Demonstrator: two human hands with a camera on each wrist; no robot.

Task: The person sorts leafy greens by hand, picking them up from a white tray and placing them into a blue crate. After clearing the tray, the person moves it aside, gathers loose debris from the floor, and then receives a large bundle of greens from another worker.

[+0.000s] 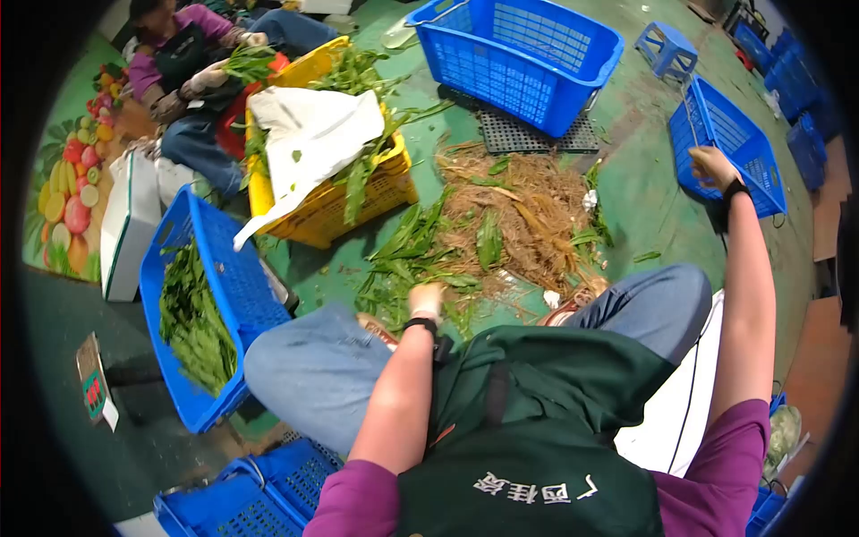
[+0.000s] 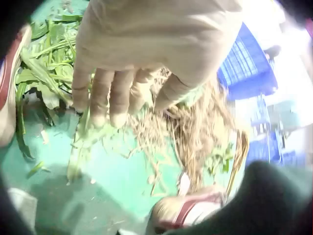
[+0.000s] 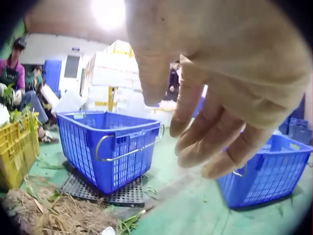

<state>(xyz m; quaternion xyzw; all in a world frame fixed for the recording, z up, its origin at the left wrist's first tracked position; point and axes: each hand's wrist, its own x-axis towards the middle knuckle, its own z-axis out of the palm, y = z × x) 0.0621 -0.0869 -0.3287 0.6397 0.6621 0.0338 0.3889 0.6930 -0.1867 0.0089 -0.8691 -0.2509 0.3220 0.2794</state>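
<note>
Left hand [image 1: 426,300], fingers loose, touched leafy stalks [image 1: 403,255] heaped within reach beside root waste [image 1: 528,210]; right hand [image 1: 713,166], empty, relaxed, hung by a blue crate [image 1: 753,170].

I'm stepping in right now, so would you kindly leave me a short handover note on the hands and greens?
Left hand: open, fingertips down at the loose green leafy stalks on the green floor.
Right hand: raised, loosely curled, holding nothing, near the right-side blue plastic crate.
Done: a batch of greens lies in the left-side blue plastic crate.
Left: the floor stalks beside the brown pile of root trimmings, plus greens in the yellow plastic crate.
</note>
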